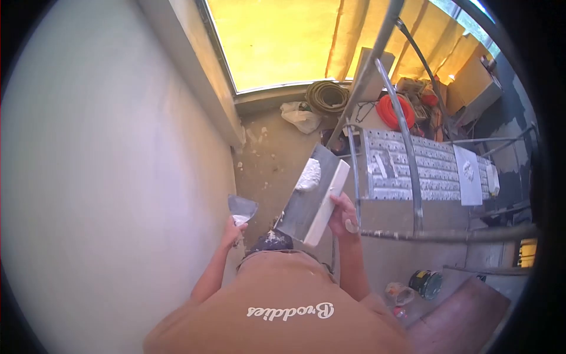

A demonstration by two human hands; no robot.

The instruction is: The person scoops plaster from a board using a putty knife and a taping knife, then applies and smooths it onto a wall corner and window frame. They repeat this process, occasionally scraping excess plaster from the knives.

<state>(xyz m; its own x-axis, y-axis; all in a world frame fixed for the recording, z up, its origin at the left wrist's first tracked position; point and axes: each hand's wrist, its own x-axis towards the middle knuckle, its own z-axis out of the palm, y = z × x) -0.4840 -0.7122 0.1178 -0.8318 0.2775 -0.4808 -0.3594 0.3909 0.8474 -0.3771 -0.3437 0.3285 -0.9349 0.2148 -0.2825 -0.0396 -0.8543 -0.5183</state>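
Note:
My left hand [232,232] is closed around the handle of a putty knife [243,207], its blade pointing up and away from me near the wall. A little white compound sits at the base of that blade. In my right hand [345,215] is a wide plastering trowel [298,209] with a long pale grip, gripped along its right edge. A lump of white putty [309,175] lies on the upper part of its metal blade. The two tools are apart. Left of me rises a smooth pale wall [106,177].
On the right stands a metal scaffold [411,135] with a perforated platform [424,190]. Beyond are a coiled hose [326,97], a white plastic bag [301,118] and an orange coil [394,112]. A dark bucket [425,284] stands at the lower right. White spatters mark the floor [257,154].

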